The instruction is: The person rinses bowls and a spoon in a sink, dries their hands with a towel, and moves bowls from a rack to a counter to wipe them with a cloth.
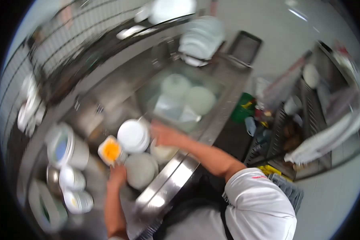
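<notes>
My left hand (118,175) is at the lower edge of a white square dish (103,151) with something bright orange in it. Its fingers look closed on the rim, though blur softens the grip. My right hand (163,134) is between a stack of round white plates (133,136) and the water-filled basin; motion smears its fingers. Below the hands lie a greyish round dish (141,171) and a pale round dish (163,153), the latter partly covered by my right forearm. Under the water in the sink basin (146,94) rest several pale plates (200,100).
Stacked white plates (202,40) stand beyond the basin, near a dark tray (246,48). At left are a white bucket (78,154), stacked bowls (79,201) and a pale tub (47,208). A green bin (242,110) and a rack (302,116) are at right. The sink's metal front edge (170,180) lies before me.
</notes>
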`<act>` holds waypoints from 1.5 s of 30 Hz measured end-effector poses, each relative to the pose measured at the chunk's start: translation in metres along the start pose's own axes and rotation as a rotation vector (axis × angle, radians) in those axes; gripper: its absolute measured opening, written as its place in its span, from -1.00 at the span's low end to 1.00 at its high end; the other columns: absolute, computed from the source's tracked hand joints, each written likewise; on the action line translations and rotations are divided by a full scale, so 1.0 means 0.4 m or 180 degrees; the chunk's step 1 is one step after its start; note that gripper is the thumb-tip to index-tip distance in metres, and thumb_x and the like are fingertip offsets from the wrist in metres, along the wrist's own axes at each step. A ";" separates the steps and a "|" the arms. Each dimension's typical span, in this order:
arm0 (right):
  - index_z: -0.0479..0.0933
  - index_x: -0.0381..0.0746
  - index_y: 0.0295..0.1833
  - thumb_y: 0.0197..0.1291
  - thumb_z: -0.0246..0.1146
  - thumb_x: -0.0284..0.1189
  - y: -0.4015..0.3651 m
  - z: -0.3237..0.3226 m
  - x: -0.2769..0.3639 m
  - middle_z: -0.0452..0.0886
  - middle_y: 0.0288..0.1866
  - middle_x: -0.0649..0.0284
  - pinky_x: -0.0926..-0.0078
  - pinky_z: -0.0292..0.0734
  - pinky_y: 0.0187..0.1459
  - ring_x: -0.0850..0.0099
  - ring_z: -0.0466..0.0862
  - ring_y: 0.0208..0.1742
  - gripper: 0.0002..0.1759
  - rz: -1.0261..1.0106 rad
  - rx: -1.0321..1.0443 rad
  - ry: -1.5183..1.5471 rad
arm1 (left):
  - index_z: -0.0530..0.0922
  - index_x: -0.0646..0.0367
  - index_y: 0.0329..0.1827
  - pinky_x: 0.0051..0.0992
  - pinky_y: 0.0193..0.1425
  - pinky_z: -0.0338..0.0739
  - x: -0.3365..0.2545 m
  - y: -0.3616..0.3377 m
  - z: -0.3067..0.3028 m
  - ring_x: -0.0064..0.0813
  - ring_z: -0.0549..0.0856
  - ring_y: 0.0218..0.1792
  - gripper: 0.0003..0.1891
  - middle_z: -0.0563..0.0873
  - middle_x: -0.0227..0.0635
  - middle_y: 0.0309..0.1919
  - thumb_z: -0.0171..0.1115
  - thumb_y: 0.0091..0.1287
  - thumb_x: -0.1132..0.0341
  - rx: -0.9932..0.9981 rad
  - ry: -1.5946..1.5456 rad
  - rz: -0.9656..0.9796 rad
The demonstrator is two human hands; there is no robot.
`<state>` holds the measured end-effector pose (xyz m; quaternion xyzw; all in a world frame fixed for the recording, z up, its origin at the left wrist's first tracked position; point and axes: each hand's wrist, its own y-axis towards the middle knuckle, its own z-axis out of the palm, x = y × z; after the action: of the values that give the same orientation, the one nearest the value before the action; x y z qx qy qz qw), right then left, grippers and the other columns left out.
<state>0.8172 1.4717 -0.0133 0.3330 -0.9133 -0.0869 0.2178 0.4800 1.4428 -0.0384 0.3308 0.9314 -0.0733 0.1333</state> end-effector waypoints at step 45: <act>0.00 -0.31 0.55 0.03 0.24 -0.59 -0.221 -0.052 -0.709 0.59 -0.45 -0.02 0.20 0.50 -0.34 0.08 0.58 -0.49 -0.06 0.1865 -0.0417 -0.0233 | 0.17 0.10 0.33 -0.64 -0.23 0.44 -0.579 -0.004 0.158 -0.71 0.49 -0.35 -0.40 0.55 -0.43 -0.27 0.31 0.32 0.49 -0.4739 -0.4029 -0.2516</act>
<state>1.0710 1.5871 -0.1181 0.0372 -0.9702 -0.0910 0.2216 0.6643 1.2893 -0.0301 -0.2603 0.5435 0.3195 0.7313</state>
